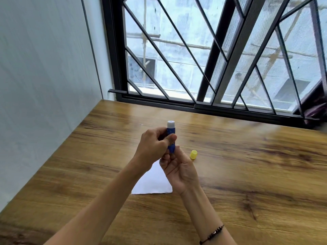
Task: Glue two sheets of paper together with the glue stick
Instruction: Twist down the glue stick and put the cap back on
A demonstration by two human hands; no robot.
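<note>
The person holds the blue glue stick [171,138] upright above the wooden table [247,165], its pale glue tip bare at the top; the left hand [155,147] wraps fingers and thumb around the middle of the tube, while the right hand [178,167] pinches its lower end from below. The yellow cap [193,154] lies on the table just right of the hands, and white paper [152,183] lies flat beneath them, partly hidden by the wrists. A dark beaded bracelet [212,234] circles the right wrist.
</note>
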